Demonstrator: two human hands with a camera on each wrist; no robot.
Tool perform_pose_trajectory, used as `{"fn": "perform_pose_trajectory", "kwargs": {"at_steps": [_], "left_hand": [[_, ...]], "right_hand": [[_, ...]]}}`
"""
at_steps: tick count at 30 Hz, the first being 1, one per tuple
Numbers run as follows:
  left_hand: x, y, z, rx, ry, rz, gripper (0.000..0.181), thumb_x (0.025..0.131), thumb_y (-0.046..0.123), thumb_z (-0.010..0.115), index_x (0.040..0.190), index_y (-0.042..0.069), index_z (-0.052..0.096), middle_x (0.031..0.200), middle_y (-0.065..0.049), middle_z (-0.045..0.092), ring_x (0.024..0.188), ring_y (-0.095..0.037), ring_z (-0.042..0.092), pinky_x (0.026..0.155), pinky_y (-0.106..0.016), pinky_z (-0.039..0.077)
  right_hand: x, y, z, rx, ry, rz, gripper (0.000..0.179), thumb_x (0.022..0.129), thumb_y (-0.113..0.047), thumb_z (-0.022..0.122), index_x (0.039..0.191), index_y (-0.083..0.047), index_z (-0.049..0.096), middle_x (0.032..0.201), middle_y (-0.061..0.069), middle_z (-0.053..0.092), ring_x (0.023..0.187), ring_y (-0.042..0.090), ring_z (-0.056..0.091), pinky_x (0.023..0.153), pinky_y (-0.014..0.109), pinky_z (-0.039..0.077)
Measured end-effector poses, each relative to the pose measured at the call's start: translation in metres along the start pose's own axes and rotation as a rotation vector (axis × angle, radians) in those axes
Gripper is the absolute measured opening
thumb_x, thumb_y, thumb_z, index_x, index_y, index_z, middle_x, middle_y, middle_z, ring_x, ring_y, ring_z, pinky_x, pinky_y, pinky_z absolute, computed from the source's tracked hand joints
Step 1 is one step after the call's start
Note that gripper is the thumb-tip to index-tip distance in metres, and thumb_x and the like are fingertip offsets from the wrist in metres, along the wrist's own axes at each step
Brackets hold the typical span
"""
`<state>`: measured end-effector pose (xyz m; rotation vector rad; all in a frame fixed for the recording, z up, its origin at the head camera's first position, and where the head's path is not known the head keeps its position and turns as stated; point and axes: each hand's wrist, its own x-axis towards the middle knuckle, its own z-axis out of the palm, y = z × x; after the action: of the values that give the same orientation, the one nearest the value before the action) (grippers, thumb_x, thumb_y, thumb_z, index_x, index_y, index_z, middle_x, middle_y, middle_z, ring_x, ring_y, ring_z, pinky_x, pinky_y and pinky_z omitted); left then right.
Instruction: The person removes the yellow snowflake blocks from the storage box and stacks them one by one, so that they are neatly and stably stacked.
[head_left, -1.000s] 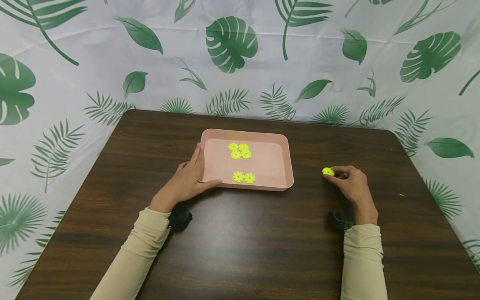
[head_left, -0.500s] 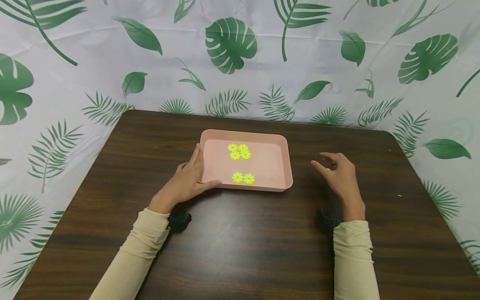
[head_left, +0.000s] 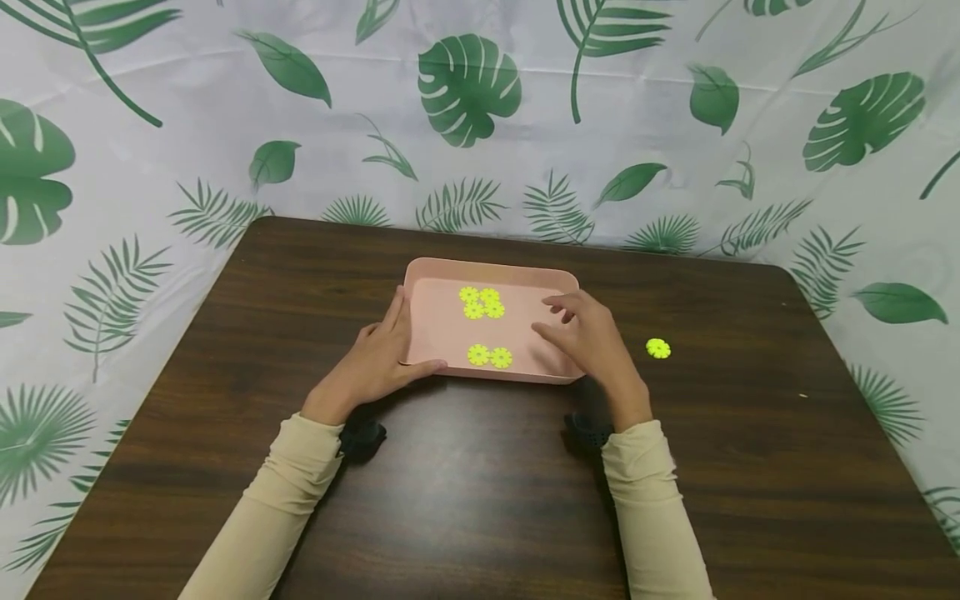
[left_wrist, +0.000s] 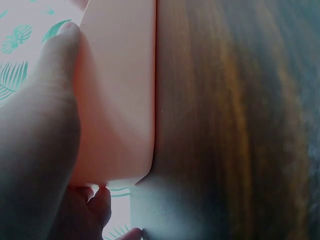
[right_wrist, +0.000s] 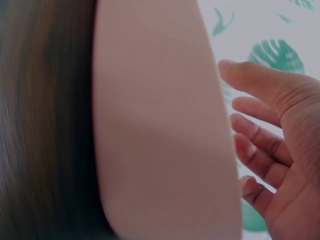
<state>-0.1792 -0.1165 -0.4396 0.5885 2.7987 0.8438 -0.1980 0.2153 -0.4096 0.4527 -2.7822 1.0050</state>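
Observation:
In the head view my left hand (head_left: pixel 369 364) rests against the left end of a shallow pink tray (head_left: pixel 566 372). Its fingers lie fairly straight along the side, and the thumb lies on the near rim. My right hand (head_left: pixel 594 337) hovers over the tray's right end, fingers loosely bent and holding nothing. Inside the tray sit several bright yellow notched discs: a cluster towards the back, with one disc (head_left: pixel 474 311) in it, and a pair by the near wall, including a disc (head_left: pixel 478 355). Another yellow disc (head_left: pixel 658 348) lies on the table, right of the tray.
The tray stands on a dark wood-grain table (head_left: pixel 480 492). Behind it hangs a white cloth (head_left: pixel 360 92) with green leaf prints. A tiny pale speck (head_left: pixel 803 396) lies on the table at the right.
My right hand has let go of the yellow disc it pinched a second ago, leaving it on the table, and has moved left over the tray. My left hand stays put.

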Motion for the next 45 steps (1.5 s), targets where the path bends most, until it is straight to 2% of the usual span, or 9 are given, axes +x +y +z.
{"fn": "perform_pose_trajectory", "kwargs": {"at_steps": [3, 9, 12, 16, 22, 26, 36, 42, 45], "left_hand": [[0.001, 0.001, 0.000, 0.005, -0.002, 0.001, 0.119, 0.093, 0.072, 0.059, 0.164, 0.000, -0.004, 0.171, -0.016, -0.016, 0.155, -0.037, 0.022, 0.116, -0.067, 0.023], [0.001, 0.001, 0.000, 0.017, -0.004, -0.012, 0.120, 0.092, 0.073, 0.058, 0.164, 0.000, -0.005, 0.171, -0.020, -0.012, 0.152, -0.042, 0.027, 0.117, -0.067, 0.022], [0.001, 0.000, 0.000, 0.025, -0.010, -0.019, 0.121, 0.092, 0.074, 0.058, 0.163, 0.000, -0.006, 0.171, -0.020, -0.013, 0.152, -0.043, 0.026, 0.117, -0.068, 0.021], [0.002, 0.001, 0.000, 0.031, -0.014, -0.021, 0.121, 0.092, 0.074, 0.058, 0.163, -0.001, -0.004, 0.171, -0.020, -0.013, 0.153, -0.041, 0.026, 0.117, -0.067, 0.021], [0.002, 0.002, -0.001, 0.037, -0.016, -0.016, 0.120, 0.093, 0.073, 0.058, 0.163, -0.002, -0.004, 0.171, -0.021, -0.013, 0.154, -0.041, 0.024, 0.117, -0.068, 0.021], [0.002, 0.001, 0.001, 0.037, -0.010, -0.012, 0.119, 0.093, 0.072, 0.058, 0.163, -0.003, -0.003, 0.171, -0.021, -0.013, 0.152, -0.042, 0.028, 0.116, -0.067, 0.023], [0.001, 0.000, 0.001, 0.047, -0.003, -0.007, 0.119, 0.094, 0.071, 0.059, 0.163, -0.004, -0.003, 0.171, -0.022, -0.011, 0.149, -0.044, 0.034, 0.115, -0.067, 0.025], [0.001, 0.000, 0.000, 0.045, -0.005, -0.012, 0.118, 0.094, 0.070, 0.059, 0.163, -0.003, -0.002, 0.171, -0.021, -0.011, 0.148, -0.044, 0.035, 0.115, -0.067, 0.025], [0.001, 0.001, 0.000, 0.045, -0.005, -0.012, 0.119, 0.093, 0.071, 0.060, 0.163, -0.003, -0.003, 0.171, -0.022, -0.011, 0.147, -0.044, 0.036, 0.115, -0.067, 0.025]], "right_hand": [[0.004, -0.009, 0.012, 0.010, -0.066, -0.011, 0.044, 0.089, -0.021, 0.084, 0.124, 0.003, 0.072, 0.113, 0.017, 0.070, 0.095, 0.030, 0.060, 0.080, 0.044, 0.053], [0.011, -0.028, 0.038, 0.004, -0.203, -0.069, 0.039, 0.088, -0.021, 0.085, 0.120, -0.001, 0.076, 0.106, 0.012, 0.068, 0.090, 0.026, 0.061, 0.076, 0.038, 0.053], [0.012, -0.034, 0.046, 0.019, -0.278, -0.078, 0.040, 0.086, -0.022, 0.087, 0.119, -0.002, 0.076, 0.104, 0.009, 0.067, 0.091, 0.025, 0.062, 0.079, 0.038, 0.055], [0.012, -0.036, 0.051, 0.040, -0.333, -0.080, 0.039, 0.084, -0.022, 0.089, 0.117, -0.004, 0.077, 0.101, 0.006, 0.068, 0.091, 0.023, 0.062, 0.083, 0.038, 0.055], [0.014, -0.035, 0.052, 0.052, -0.370, -0.048, 0.037, 0.084, -0.021, 0.089, 0.116, -0.005, 0.078, 0.100, 0.004, 0.069, 0.090, 0.021, 0.061, 0.084, 0.037, 0.054], [0.017, -0.036, 0.053, 0.058, -0.404, -0.030, 0.034, 0.085, -0.018, 0.088, 0.115, -0.006, 0.079, 0.101, 0.003, 0.073, 0.089, 0.022, 0.060, 0.084, 0.037, 0.053], [0.020, -0.038, 0.054, 0.042, -0.453, -0.062, 0.030, 0.086, -0.012, 0.086, 0.114, -0.004, 0.079, 0.105, 0.005, 0.075, 0.091, 0.022, 0.060, 0.086, 0.038, 0.052], [0.022, -0.035, 0.055, 0.032, -0.454, -0.113, 0.027, 0.086, -0.012, 0.086, 0.110, -0.004, 0.078, 0.097, 0.003, 0.071, 0.089, 0.022, 0.061, 0.085, 0.039, 0.053], [0.021, -0.035, 0.055, 0.036, -0.457, -0.098, 0.027, 0.086, -0.012, 0.086, 0.110, -0.005, 0.076, 0.092, 0.004, 0.066, 0.088, 0.022, 0.059, 0.083, 0.037, 0.052]]}}
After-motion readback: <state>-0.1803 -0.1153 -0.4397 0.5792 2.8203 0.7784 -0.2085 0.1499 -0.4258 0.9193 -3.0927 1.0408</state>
